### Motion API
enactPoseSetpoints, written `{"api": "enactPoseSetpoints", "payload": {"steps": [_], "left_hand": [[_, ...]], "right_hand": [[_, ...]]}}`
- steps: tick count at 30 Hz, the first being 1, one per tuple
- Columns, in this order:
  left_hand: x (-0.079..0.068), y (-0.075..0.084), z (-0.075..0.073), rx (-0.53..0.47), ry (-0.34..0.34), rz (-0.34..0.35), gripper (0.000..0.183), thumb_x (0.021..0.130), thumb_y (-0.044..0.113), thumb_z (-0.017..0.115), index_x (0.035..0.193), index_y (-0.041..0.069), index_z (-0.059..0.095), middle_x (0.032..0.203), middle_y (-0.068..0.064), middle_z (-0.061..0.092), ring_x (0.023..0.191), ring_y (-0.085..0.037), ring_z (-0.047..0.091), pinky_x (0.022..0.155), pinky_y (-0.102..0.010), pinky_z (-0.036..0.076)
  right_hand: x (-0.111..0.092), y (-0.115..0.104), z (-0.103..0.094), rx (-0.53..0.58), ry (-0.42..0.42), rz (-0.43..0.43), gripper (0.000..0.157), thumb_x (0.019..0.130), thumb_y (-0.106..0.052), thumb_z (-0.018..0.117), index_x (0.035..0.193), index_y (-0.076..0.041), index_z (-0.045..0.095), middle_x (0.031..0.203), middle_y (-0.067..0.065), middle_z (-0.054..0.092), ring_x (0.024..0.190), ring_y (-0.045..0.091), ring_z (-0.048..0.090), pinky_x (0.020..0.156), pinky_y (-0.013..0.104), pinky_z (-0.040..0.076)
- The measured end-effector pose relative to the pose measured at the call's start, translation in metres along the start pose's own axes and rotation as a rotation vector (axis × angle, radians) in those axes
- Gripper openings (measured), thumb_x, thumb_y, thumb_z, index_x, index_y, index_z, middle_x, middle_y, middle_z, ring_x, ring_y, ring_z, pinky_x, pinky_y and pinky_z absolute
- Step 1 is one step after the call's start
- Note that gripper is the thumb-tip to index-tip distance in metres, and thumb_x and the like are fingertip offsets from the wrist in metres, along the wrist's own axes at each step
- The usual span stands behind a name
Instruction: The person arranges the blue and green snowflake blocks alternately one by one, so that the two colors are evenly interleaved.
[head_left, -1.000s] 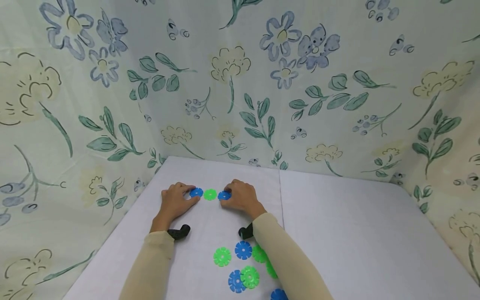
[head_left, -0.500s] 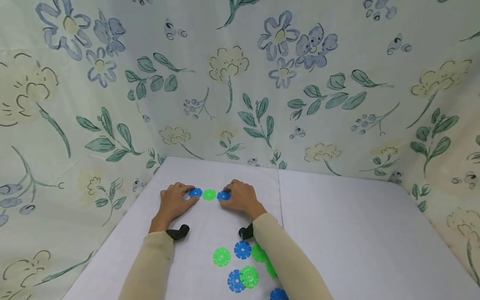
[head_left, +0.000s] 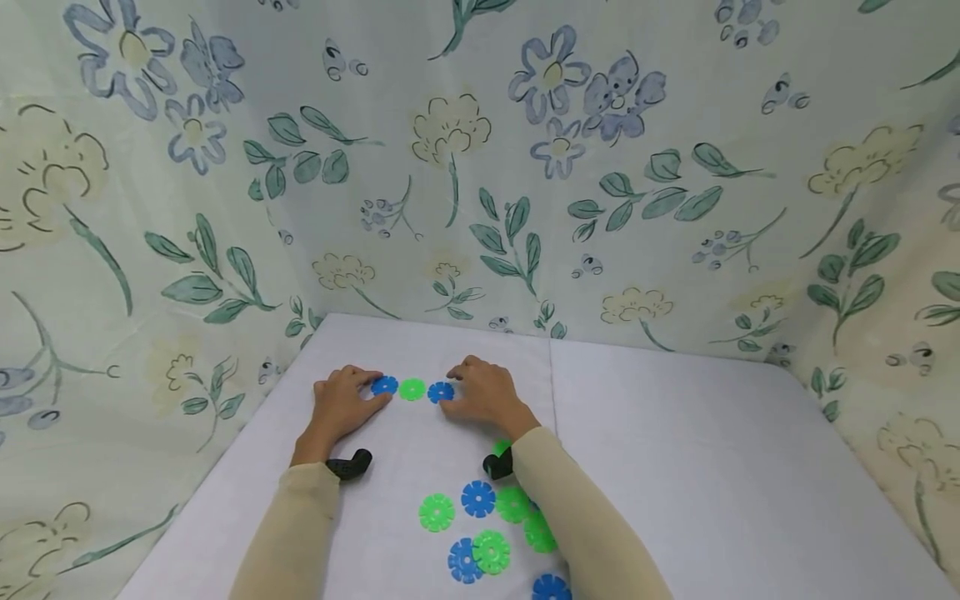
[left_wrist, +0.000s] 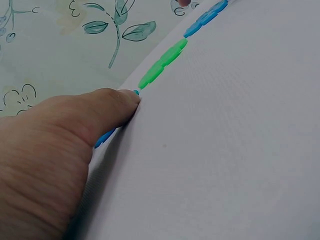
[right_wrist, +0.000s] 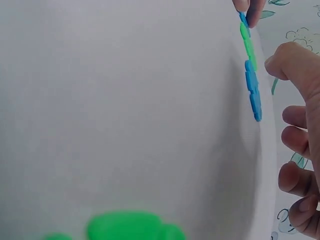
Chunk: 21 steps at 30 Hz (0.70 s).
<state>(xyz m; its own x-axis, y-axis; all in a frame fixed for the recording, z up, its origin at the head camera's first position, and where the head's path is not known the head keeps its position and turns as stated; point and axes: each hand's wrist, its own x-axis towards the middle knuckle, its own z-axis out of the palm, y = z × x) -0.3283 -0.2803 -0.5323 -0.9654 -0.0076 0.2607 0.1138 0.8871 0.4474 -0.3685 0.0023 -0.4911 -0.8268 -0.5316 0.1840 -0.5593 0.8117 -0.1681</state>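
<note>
Three notched plastic discs lie flat in a row on the white table: a left blue disc [head_left: 385, 385], a green disc [head_left: 412, 389] and a right blue disc [head_left: 440, 392]. My left hand [head_left: 341, 404] holds the left blue disc by its edges between thumb and fingers; in the left wrist view the thumb [left_wrist: 112, 107] covers part of it. Beside the right blue disc is my right hand [head_left: 487, 398], its thumb and fingers spread. In the right wrist view, those fingers stand apart from the right blue disc [right_wrist: 253, 91].
Nearer to me lie several loose discs, among them a green disc [head_left: 437, 512], a blue disc [head_left: 478, 498] and a green disc [head_left: 491, 552] overlapping a blue one. My right sleeve [head_left: 592, 517] partly hides others. A floral curtain [head_left: 480, 167] hangs behind the white table [head_left: 675, 450].
My right hand has let go of the right blue disc, its fingers spreading and shifting slightly right. My left hand stays on its disc. The head view has turned a little.
</note>
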Motion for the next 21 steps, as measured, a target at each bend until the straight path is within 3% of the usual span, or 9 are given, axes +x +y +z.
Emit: {"api": "enactPoseSetpoints", "payload": {"steps": [12,21], "left_hand": [[0.005,0.004,0.001,0.002,0.004,0.011,0.054,0.086,0.052,0.072,0.129,0.020,0.068,0.123,-0.012,0.064,0.116,-0.035,0.055,0.091,-0.056,0.032],[0.000,-0.002,-0.001,-0.011,0.001,0.012,0.053,0.087,0.052,0.072,0.129,0.020,0.068,0.126,-0.013,0.063,0.119,-0.036,0.054,0.091,-0.057,0.031]], "right_hand": [[-0.017,0.004,-0.045,0.022,0.114,0.008,0.050,0.085,-0.058,0.068,0.122,-0.024,0.072,0.113,-0.004,0.067,0.081,0.013,0.065,0.066,0.029,0.051],[-0.037,0.013,-0.057,-0.005,0.192,-0.006,0.044,0.087,-0.055,0.067,0.119,-0.026,0.072,0.107,-0.006,0.069,0.075,0.010,0.062,0.062,0.025,0.048]]}}
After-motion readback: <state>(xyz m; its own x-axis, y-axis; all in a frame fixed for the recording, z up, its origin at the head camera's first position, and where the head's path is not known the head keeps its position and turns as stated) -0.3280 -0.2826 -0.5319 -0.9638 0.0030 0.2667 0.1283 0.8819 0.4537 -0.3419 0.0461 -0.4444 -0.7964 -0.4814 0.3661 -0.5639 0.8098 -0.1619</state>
